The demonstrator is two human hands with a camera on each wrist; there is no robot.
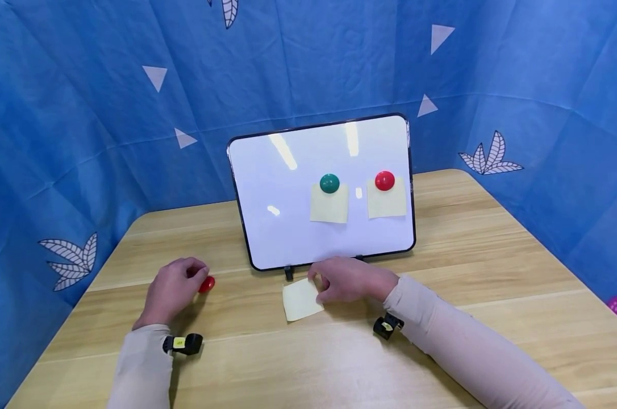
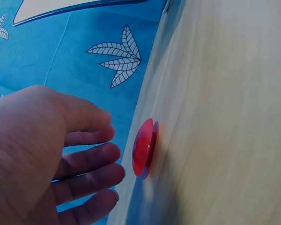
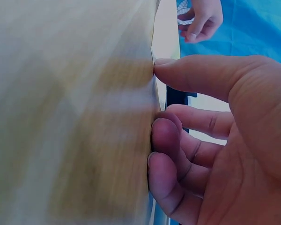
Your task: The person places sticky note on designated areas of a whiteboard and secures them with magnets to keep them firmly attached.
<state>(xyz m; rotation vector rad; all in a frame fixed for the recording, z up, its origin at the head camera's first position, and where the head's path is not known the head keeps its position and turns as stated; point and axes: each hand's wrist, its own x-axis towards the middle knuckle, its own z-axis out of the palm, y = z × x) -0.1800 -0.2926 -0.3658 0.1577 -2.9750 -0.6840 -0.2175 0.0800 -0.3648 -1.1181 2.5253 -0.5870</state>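
Note:
My left hand (image 1: 172, 289) hovers beside a red round magnet (image 1: 207, 284) on the table. In the left wrist view its fingers are loosely bent, with a small gap between the fingertips (image 2: 114, 176) and the magnet (image 2: 144, 149). My right hand (image 1: 351, 279) holds a pale yellow sticky note (image 1: 300, 300) by its right side, thumb and index finger at the edge. The right wrist view shows the thumb against the paper and the other fingers curled close to the tabletop.
A black-framed whiteboard (image 1: 283, 227) stands behind the hands on small black feet. A green magnet (image 1: 329, 183) and a red magnet (image 1: 384, 180) each pin a sticky note to it. Blue patterned cloth (image 1: 308, 57) hangs behind the wooden table (image 1: 288, 369).

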